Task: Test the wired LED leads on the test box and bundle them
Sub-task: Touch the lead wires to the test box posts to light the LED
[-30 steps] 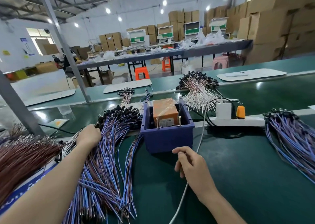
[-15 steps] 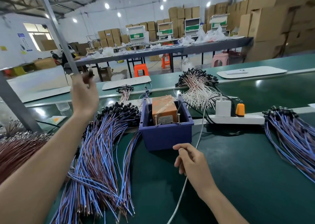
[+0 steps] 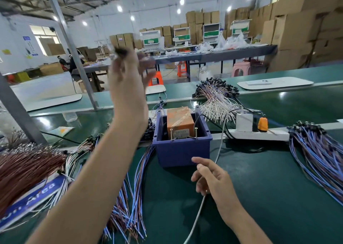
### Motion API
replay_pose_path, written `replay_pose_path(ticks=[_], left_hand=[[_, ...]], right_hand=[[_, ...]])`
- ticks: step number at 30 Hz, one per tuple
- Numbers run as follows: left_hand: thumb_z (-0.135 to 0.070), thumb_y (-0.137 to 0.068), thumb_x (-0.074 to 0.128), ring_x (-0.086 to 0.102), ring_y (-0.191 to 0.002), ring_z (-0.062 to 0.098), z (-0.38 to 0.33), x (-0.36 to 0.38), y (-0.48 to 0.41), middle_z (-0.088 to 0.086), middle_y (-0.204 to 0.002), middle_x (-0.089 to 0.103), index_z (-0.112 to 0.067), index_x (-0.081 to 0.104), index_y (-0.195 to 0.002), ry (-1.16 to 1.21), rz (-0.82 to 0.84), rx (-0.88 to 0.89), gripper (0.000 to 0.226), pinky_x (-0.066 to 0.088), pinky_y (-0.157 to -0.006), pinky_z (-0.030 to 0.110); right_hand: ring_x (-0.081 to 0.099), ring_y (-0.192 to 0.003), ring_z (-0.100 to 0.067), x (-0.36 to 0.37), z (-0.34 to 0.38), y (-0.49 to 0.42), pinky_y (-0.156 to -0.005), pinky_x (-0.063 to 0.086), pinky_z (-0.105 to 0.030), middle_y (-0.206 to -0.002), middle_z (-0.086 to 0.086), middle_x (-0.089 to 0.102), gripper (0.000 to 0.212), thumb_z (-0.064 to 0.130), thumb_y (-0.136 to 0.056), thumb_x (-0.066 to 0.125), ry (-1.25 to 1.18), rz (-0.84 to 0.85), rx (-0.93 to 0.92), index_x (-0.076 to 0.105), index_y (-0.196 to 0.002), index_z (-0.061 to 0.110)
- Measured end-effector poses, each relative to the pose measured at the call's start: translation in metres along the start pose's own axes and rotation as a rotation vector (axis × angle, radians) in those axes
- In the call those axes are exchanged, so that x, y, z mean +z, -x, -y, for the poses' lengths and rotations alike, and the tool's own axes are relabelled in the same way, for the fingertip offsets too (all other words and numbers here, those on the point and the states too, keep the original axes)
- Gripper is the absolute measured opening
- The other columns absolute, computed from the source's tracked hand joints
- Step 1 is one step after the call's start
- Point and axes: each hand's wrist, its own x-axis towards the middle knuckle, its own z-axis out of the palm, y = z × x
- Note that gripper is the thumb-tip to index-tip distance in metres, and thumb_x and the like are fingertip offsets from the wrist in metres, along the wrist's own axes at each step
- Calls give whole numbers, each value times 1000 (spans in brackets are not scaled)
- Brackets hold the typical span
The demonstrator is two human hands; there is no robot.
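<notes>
Left hand (image 3: 128, 87), raised at 11 o'clock of test box (image 3: 182, 151), pinches blurred LED lead (image 3: 120, 51), dark head uppermost, wire axis indiscernible; right hand (image 3: 213, 178), at 5 o'clock, lies curled over white cable (image 3: 196, 214), grip unclear.

The raised left hand (image 3: 128, 89) is smeared by motion blur, and the small dark thing (image 3: 120, 51) pinched at its fingertips is too blurred to identify. The left forearm covers much of the blue-and-purple wire pile (image 3: 128, 212) at the near-left of the green bench (image 3: 259, 197). A white round cable (image 3: 196, 217) vanishes under the right hand (image 3: 213, 180), so I can't tell if it grips. The white printed label (image 3: 181, 132) on the orange taped block (image 3: 180, 121) is too small to read. The brown wire bundle (image 3: 24, 167) runs off the left edge.
</notes>
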Motion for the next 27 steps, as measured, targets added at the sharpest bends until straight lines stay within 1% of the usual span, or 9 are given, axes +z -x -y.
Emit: replay_pose_path(ticks=[1, 3, 5, 7, 10, 15, 19, 23, 27], left_hand=[[-24, -104, 53, 72, -89, 17, 16, -8, 15, 0, -93, 74, -11, 59, -105, -11, -24, -112, 15, 57, -79, 28], [-21, -105, 53, 74, -84, 15, 51, -29, 48, -1, -96, 76, -12, 60, -105, -61, -60, -277, 12, 58, -70, 24], [-15, -106, 50, 73, -74, 14, 81, -49, 79, 4, -96, 75, -11, 58, -102, -141, -68, -351, 10, 57, -60, 23], [-12, -106, 48, 71, -66, 16, 103, -69, 101, 5, -91, 75, -9, 56, -101, -259, -76, -354, 9, 56, -54, 24], [-12, -105, 49, 71, -64, 18, 118, -94, 116, 3, -89, 75, -9, 56, -100, -401, -92, -318, 9, 55, -53, 24], [-14, -103, 52, 65, -56, 13, 122, -106, 123, -7, -78, 71, -18, 56, -99, -532, -76, -262, 6, 52, -52, 22], [-16, -103, 51, 51, -56, 8, 124, -112, 121, -11, -69, 63, -29, 61, -104, -632, 8, -234, 16, 45, -56, 31], [-19, -104, 49, 43, -49, 4, 126, -119, 122, -15, -63, 60, -28, 64, -120, -809, 124, -182, 24, 34, -48, 16], [-17, -102, 52, 40, -46, 3, 127, -121, 127, -26, -60, 57, -26, 66, -127, -883, 264, -170, 29, 29, -46, 13]], right_hand=[[56, -55, -16, -1, 1, 0, -49, 45, -22, -78, -8, 70, 30, 18, -100, 61, -47, -7, 14, 70, -116, 41], [55, -52, -15, 1, 3, -3, -46, 45, -24, -77, -8, 68, 49, 21, -89, 74, -136, -24, 52, 57, -130, 42], [52, -46, -15, 3, 6, -5, -40, 42, -24, -73, -7, 65, 68, 16, -78, 82, -237, -62, 54, 50, -135, 34], [51, -44, -14, 2, 7, -6, -39, 40, -24, -74, -4, 63, 62, 13, -78, 75, -306, -73, 33, 56, -135, 28], [58, -53, -14, 1, 7, 0, -46, 46, -24, -85, -5, 66, 53, 20, -71, 80, -353, 39, 42, 72, -123, 30], [67, -71, -14, 5, 8, 4, -61, 55, -23, -94, -9, 73, 36, 20, -77, 75, -373, 107, 60, 78, -112, 21], [62, -60, -11, 2, 11, 1, -56, 54, -21, -77, -3, 67, 24, 26, -86, 61, -361, -69, 12, 82, -95, 19], [55, -51, -6, -12, 14, -4, -49, 50, -18, -65, 4, 58, 26, 34, -87, 59, -402, -320, -3, 75, -93, 15], [58, -54, -3, -24, 13, -6, -48, 50, -17, -74, 10, 66, 24, 35, -97, 55, -358, -444, -34, 75, -97, 21]])
